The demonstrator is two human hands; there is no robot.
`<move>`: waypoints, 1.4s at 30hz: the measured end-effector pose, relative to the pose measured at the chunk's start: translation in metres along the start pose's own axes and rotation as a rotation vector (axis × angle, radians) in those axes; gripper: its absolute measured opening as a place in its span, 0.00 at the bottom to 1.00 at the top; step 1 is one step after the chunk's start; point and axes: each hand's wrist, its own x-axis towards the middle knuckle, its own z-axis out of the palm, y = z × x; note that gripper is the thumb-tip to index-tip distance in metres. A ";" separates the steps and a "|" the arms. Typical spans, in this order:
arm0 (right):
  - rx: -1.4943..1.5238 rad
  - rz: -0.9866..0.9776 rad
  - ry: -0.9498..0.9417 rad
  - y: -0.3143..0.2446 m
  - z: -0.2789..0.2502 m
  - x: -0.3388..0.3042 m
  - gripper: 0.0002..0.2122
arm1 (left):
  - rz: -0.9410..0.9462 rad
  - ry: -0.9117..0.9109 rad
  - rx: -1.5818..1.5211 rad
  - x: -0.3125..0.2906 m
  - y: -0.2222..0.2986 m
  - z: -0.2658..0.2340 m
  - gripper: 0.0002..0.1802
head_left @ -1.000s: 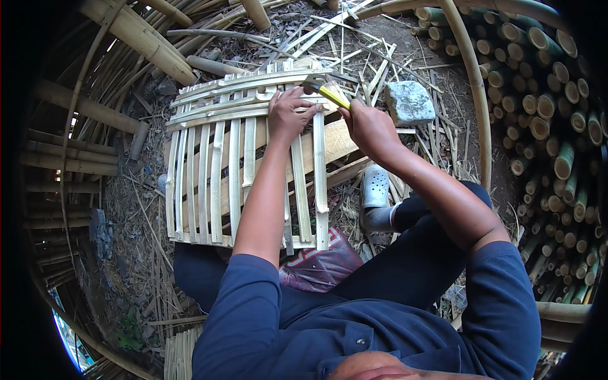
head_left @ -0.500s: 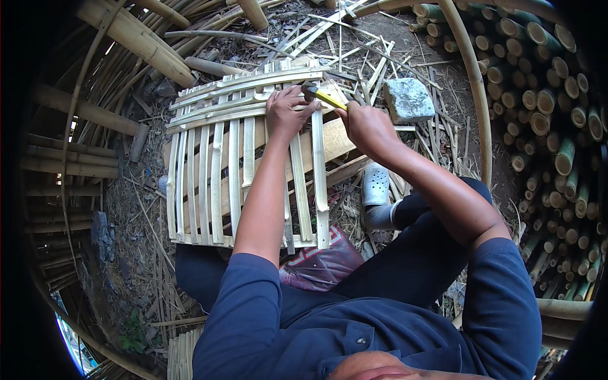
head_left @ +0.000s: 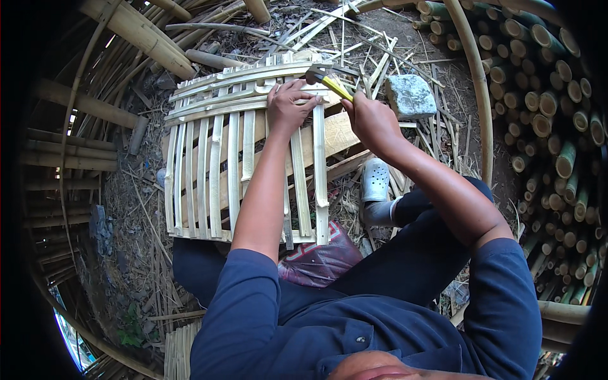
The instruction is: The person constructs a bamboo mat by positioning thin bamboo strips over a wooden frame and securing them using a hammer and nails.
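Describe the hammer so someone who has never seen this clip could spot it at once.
Start at the slatted bamboo panel left of centre and go to its upper right corner. There the right hand grips the hammer, its dark head near the left hand. Its bright yellow handle sets it apart from the pale slats.

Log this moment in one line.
left grip: on bamboo panel | right grip: holding yellow-handled hammer | pale stone: right of panel

Dirt floor [head_left: 405,31], stacked bamboo poles [head_left: 565,159]
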 end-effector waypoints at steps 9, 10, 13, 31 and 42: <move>0.057 -0.033 0.055 -0.011 -0.004 -0.001 0.19 | 0.026 -0.003 -0.009 -0.001 -0.006 -0.002 0.12; 0.015 -0.038 -0.037 -0.007 0.002 -0.001 0.19 | 0.050 -0.017 0.018 -0.001 -0.009 -0.003 0.11; 0.005 -0.003 -0.106 0.009 0.016 -0.004 0.18 | 0.079 -0.045 0.018 0.002 0.006 0.003 0.11; 0.034 0.027 -0.081 0.013 0.027 -0.004 0.18 | 0.035 -0.031 0.016 0.000 0.002 0.004 0.11; 0.023 0.036 -0.134 -0.004 0.012 -0.004 0.18 | 0.029 -0.026 0.024 -0.001 -0.002 0.003 0.12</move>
